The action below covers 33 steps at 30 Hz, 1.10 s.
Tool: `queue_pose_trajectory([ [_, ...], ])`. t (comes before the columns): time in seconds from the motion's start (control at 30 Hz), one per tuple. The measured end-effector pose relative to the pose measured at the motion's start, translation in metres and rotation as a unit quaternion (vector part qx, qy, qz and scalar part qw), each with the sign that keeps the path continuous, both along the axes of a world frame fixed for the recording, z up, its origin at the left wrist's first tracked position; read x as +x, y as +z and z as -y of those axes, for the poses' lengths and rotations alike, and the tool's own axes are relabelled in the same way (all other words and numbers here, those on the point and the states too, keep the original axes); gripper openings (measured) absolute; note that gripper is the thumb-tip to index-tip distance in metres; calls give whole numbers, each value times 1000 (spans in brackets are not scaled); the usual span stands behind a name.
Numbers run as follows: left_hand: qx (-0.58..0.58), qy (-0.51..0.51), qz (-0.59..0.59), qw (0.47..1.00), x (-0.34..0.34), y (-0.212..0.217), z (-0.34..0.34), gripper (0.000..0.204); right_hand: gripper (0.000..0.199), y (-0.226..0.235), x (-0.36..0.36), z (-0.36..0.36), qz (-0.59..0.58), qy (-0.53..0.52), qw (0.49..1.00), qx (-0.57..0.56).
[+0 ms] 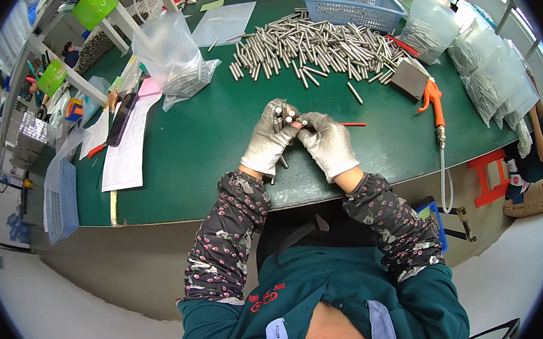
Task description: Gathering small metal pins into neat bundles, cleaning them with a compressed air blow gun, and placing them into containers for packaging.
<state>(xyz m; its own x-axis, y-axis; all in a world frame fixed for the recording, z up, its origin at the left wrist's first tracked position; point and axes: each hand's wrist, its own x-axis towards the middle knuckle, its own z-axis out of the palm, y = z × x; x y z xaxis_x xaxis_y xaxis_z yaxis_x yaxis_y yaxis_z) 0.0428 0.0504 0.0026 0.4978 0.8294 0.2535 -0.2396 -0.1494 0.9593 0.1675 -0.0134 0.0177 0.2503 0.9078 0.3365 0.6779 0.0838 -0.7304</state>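
My left hand, in a pale grey work glove, is closed around a small bunch of metal pins, their round ends facing up. Close against it, my right hand, also gloved, pinches a single metal pin at the fingertips. Bare fingertips show between the two hands. A thin red stick juts out beyond the right hand's far side; whether the hand touches it is hidden. Ahead lies a large loose pile of steel pins, with one stray pin nearer to me.
Behind the pile stands a blue plastic basket. An orange air gun with its hose rests by a dark block at right. Bags of pins line the right edge; another bag and papers lie left on the green table.
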Motion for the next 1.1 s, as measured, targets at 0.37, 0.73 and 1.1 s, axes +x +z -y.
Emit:
queue_pose_trajectory([
  [0.37,-46,-20,37,998,5,3,0,34,20,-20,7,-11,-135,47,985,99],
  [0.73,-130,101,64,984,-1,-1,-13,34,43,18,-29,14,179,79,973,-119],
  [1.1,-167,118,162,965,-8,-1,-17,21,32,36,-34,5,225,143,937,-224],
])
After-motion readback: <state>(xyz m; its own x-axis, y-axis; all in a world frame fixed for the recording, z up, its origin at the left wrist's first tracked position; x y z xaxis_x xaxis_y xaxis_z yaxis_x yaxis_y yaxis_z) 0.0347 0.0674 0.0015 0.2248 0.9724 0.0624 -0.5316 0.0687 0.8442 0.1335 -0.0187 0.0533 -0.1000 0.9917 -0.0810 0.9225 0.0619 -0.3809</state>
